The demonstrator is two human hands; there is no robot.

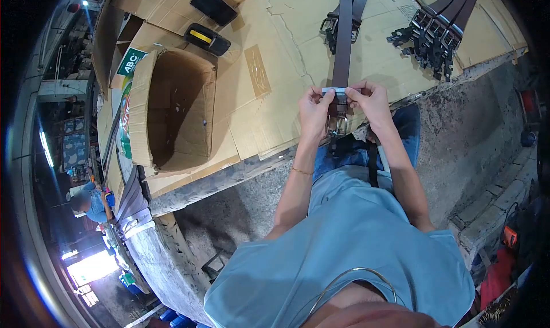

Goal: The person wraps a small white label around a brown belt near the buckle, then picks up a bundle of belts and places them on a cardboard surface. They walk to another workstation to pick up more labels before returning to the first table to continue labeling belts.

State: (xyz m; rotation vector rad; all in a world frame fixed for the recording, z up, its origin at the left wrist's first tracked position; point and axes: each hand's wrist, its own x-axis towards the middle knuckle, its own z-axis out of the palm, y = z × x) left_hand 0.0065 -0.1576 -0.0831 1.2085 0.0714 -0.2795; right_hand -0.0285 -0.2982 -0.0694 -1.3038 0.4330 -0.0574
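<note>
cardboard-covered bench [286, 47] bears belts [441, 18], open box [172, 107].

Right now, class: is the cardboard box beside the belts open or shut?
Open: the cardboard box has its flaps folded outward, and its bare brown inside shows, apparently empty.
</note>
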